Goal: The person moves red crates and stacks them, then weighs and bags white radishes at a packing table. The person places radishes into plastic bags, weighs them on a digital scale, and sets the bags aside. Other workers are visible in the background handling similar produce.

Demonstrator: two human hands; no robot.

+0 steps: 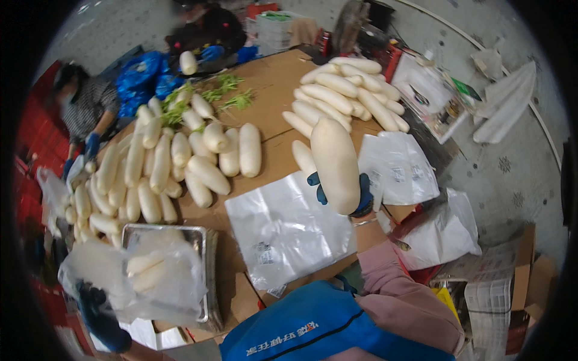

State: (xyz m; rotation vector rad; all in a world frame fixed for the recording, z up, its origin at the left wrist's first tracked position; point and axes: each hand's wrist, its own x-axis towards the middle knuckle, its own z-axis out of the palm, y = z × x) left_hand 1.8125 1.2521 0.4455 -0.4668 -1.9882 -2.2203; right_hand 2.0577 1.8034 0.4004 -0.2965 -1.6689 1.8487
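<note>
My right hand, in a dark blue glove, holds a large white radish upright, its fingers wrapped round the lower part. Under it on the cardboard-covered table lies a flat clear plastic bag with a printed label. Over at the lower left, my gloved left hand grips the edge of a translucent plastic bag. That bag has white radishes inside and lies over a metal tray. The left fingertips are partly hidden against the plastic.
Peeled white radishes are heaped at the left and the far right of the table. Green leaf trimmings lie between. More plastic bags are at the right edge, near scissors. Two people work across the table.
</note>
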